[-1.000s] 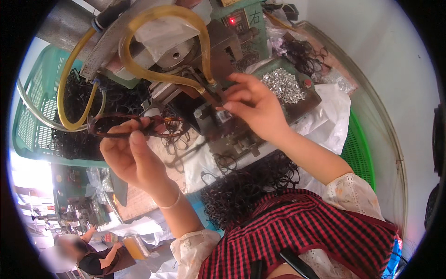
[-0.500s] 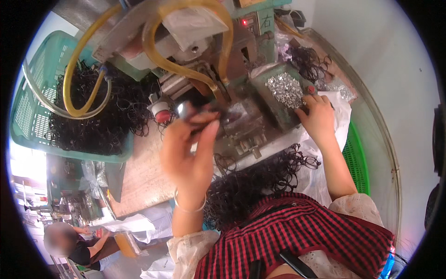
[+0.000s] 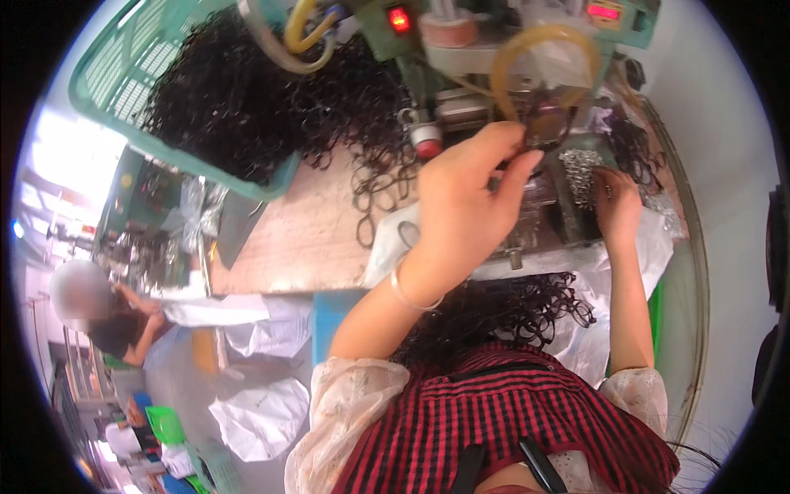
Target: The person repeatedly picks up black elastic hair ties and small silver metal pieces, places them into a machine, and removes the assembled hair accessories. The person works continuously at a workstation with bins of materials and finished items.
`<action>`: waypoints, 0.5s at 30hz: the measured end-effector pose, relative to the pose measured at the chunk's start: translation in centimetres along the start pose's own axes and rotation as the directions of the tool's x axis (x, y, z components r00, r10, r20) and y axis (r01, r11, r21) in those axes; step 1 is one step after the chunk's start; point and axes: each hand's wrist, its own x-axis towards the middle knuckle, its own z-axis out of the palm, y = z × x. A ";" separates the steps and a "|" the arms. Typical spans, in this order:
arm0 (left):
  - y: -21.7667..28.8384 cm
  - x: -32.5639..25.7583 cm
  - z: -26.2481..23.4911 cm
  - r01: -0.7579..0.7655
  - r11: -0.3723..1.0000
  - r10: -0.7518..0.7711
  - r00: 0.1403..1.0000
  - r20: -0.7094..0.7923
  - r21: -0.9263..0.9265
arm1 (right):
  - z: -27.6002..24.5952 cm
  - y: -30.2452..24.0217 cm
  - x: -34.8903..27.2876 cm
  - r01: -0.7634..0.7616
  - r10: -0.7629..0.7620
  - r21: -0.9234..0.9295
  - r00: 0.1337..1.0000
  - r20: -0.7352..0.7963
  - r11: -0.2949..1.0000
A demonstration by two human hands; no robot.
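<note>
In the head view, a dark eyeglass frame [image 3: 545, 125] is pinched between the fingers [image 3: 517, 169] of the left hand [image 3: 465, 210] and held up against the green machine [image 3: 461, 49] at the back of the worktop [image 3: 300, 235]. The right hand [image 3: 617, 210] is laid at the tray of small silver parts [image 3: 583, 169], its fingers curled over them; whether anything is gripped cannot be told. A green basket [image 3: 123, 78] heaped with black frames [image 3: 226, 99] is seen well to the left.
</note>
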 end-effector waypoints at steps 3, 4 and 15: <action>-0.1 -2.6 -0.6 0.032 0.994 -0.036 0.999 -0.032 -0.102 | 0.5 0.6 0.0 -0.034 0.032 -0.078 0.999 -0.023 0.996; -0.8 -4.7 -1.4 0.053 0.995 -0.058 0.997 -0.054 -0.086 | 0.5 0.6 -0.2 -0.043 0.040 -0.090 0.998 -0.042 0.995; -4.5 -11.7 -17.4 -0.004 0.762 -0.631 0.220 0.744 0.648 | 0.0 -0.7 0.1 -0.176 0.169 0.109 0.983 0.076 0.978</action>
